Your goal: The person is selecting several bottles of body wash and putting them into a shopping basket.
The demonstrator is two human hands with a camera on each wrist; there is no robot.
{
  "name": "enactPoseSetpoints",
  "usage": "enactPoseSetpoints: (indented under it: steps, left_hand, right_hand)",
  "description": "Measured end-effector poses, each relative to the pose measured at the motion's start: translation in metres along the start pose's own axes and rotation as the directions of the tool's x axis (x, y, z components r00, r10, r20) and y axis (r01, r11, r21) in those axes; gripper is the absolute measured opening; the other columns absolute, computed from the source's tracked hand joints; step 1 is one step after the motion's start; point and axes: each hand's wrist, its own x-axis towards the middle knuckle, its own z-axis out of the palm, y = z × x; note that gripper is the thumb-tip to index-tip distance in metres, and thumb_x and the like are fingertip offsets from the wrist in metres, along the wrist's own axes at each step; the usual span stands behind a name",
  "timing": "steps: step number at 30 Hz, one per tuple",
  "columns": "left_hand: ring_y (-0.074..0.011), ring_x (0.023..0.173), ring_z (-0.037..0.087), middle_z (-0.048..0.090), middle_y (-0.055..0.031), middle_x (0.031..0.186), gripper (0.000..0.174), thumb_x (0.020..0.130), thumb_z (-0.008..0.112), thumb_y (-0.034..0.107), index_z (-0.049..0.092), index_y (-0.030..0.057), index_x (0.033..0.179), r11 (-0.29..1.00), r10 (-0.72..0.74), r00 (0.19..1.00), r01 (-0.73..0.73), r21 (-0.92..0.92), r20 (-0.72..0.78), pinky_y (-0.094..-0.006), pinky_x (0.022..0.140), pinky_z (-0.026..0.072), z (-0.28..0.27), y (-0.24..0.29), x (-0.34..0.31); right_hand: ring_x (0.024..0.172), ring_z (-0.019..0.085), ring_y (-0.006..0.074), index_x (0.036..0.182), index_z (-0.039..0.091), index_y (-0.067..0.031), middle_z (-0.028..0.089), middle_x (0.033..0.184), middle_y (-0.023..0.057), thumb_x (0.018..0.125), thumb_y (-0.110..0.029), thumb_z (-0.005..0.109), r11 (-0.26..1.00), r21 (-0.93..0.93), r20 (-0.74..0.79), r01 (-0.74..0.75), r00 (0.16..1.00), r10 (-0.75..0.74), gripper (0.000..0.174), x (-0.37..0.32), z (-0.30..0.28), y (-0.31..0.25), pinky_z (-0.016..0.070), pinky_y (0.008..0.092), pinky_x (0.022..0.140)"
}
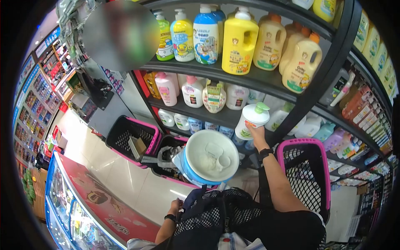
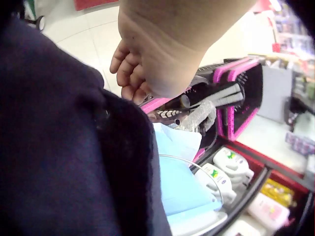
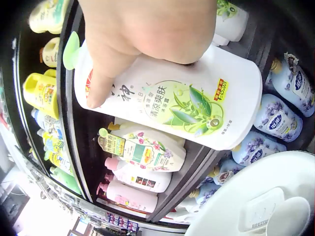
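My right hand [image 1: 254,132] grips a white pump bottle [image 1: 251,121] with a green cap and a green leaf label [image 3: 187,105], held at the edge of the second shelf [image 1: 216,116]; the thumb [image 3: 101,81] lies across its front. My left hand [image 1: 175,206] hangs low by my hip with its fingers [image 2: 125,66] curled loosely, holding nothing I can see, close to my dark mesh bag [image 1: 216,216]. A white round tub with a blue rim [image 1: 210,157] sits just below the bottle.
Black shelves carry yellow and white bottles [image 1: 239,39] above and pink-capped ones [image 1: 166,87] below. Pink-and-black baskets stand at left [image 1: 131,139] and right [image 1: 306,175]. A glass-topped freezer [image 1: 83,196] lies at lower left beside the tiled aisle.
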Motion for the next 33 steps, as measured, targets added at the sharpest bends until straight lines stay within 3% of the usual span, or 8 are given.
enactPoseSetpoints:
  steps: [3,6,13,16,18,23,26,33]
  left_hand:
    - [-0.0153,0.056,0.052,0.060,-0.0050,0.067,0.046,0.101,0.038,0.036,0.062,0.0026,0.079,0.986,0.169,0.985,-0.168,0.008,-0.035,-0.0302,0.054,0.0417,-0.009,0.008,-0.012]
    - [-0.0136,0.056,0.053,0.057,-0.0054,0.061,0.046,0.102,0.038,0.029,0.057,0.0028,0.069,0.772,0.599,0.800,-0.580,0.262,0.005,-0.0297,0.056,0.0425,-0.007,0.057,-0.054]
    - [-0.0261,0.082,0.062,0.065,-0.0125,0.087,0.015,0.086,0.064,0.013,0.063,0.0008,0.094,0.253,0.843,0.353,-0.926,0.280,0.407,-0.0348,0.076,0.0474,0.097,0.241,-0.158]
    - [-0.0327,0.127,0.047,0.051,-0.0177,0.133,0.091,0.066,0.083,0.023,0.035,0.0017,0.140,-0.023,0.688,-0.070,-0.997,-0.075,0.722,-0.0401,0.106,0.0360,0.182,0.283,-0.208]
    - [-0.0339,0.127,0.048,0.050,-0.0201,0.134,0.105,0.060,0.087,0.027,0.028,0.0002,0.143,-0.035,0.589,-0.192,-0.976,-0.213,0.785,-0.0403,0.106,0.0372,0.239,0.284,-0.242]
    - [-0.0353,0.121,0.054,0.051,-0.0213,0.133,0.112,0.055,0.089,0.033,0.028,0.0019,0.144,0.221,0.483,-0.109,-0.945,-0.242,0.869,-0.0400,0.102,0.0419,0.308,0.269,-0.294]
    - [-0.0359,0.117,0.056,0.052,-0.0223,0.131,0.113,0.055,0.088,0.037,0.028,0.0029,0.144,0.270,0.392,-0.153,-0.923,-0.273,0.907,-0.0396,0.099,0.0441,0.358,0.254,-0.312]
    - [-0.0359,0.116,0.057,0.052,-0.0234,0.129,0.093,0.073,0.078,0.040,0.028,0.0015,0.142,0.309,0.137,-0.258,-0.906,-0.289,0.956,-0.0390,0.098,0.0450,0.473,0.206,-0.307]
  right_hand:
    - [0.101,0.061,0.0144,0.118,0.059,0.0011,0.065,0.111,0.0063,0.079,-0.006,0.077,0.994,0.069,0.051,-0.079,0.996,0.076,0.044,-0.037,-0.004,-0.007,0.0467,0.0301,0.091]
    - [0.101,0.061,0.0143,0.117,0.059,-0.0004,0.065,0.109,0.0051,0.078,-0.006,0.077,0.986,0.101,0.093,-0.133,0.988,0.124,0.044,-0.082,-0.014,-0.022,0.0469,0.0304,0.091]
    - [0.111,0.055,0.0161,0.135,0.042,-0.0014,0.056,0.125,0.0053,0.058,-0.046,0.089,0.991,0.118,0.056,-0.070,0.996,0.064,0.100,-0.173,-0.033,-0.099,0.0450,0.0332,0.096]
    - [0.122,0.049,0.0191,0.141,0.034,-0.0014,0.049,0.134,0.0076,0.054,-0.059,0.083,0.995,0.103,-0.004,-0.007,1.000,0.007,0.115,-0.207,-0.032,-0.128,0.0415,0.0351,0.101]
    - [0.123,0.048,0.0199,0.142,0.032,-0.0012,0.048,0.135,0.0087,0.053,-0.060,0.083,0.998,0.063,-0.045,0.021,0.999,-0.018,0.119,-0.228,-0.041,-0.133,0.0411,0.0353,0.102]
    - [0.122,0.049,0.0208,0.140,0.036,0.0002,0.050,0.133,0.0111,0.050,-0.065,0.083,0.983,0.098,-0.303,0.153,0.946,-0.117,0.121,-0.261,-0.082,-0.152,0.0407,0.0359,0.102]
    - [0.119,0.052,0.0211,0.134,0.045,0.0009,0.055,0.128,0.0124,0.053,-0.065,0.084,0.800,-0.593,-0.283,0.091,0.906,-0.314,0.112,-0.286,-0.147,-0.168,0.0420,0.0365,0.101]
    - [0.106,0.060,0.0210,0.131,0.042,0.0024,0.059,0.119,0.0111,0.071,-0.049,0.080,0.990,-0.077,-0.647,0.115,0.750,-0.137,0.088,-0.304,-0.222,-0.160,0.0491,0.0350,0.092]
